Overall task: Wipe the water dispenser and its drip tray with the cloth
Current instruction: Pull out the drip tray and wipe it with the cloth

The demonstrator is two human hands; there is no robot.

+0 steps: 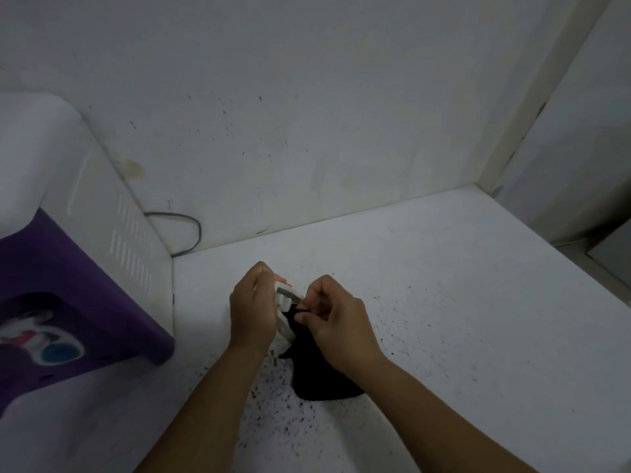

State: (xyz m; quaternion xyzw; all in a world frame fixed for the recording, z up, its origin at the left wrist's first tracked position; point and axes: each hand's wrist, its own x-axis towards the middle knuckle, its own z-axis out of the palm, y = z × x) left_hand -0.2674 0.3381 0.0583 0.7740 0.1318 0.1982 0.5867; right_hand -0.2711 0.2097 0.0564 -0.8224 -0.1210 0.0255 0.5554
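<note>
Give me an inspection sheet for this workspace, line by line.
Surface: white counter, dark specks across it.
Job's things: dark cloth below the hands; small white drip tray held up; water dispenser, white and purple, at left.
Clutter: nothing seen.
Grips: left hand holds the tray; right hand pinches the cloth against it.
Cables: grey cable looping behind the dispenser.
Surroundings: stained white wall, corner at right.

Both hands curled — left (252,307), right (336,317).
</note>
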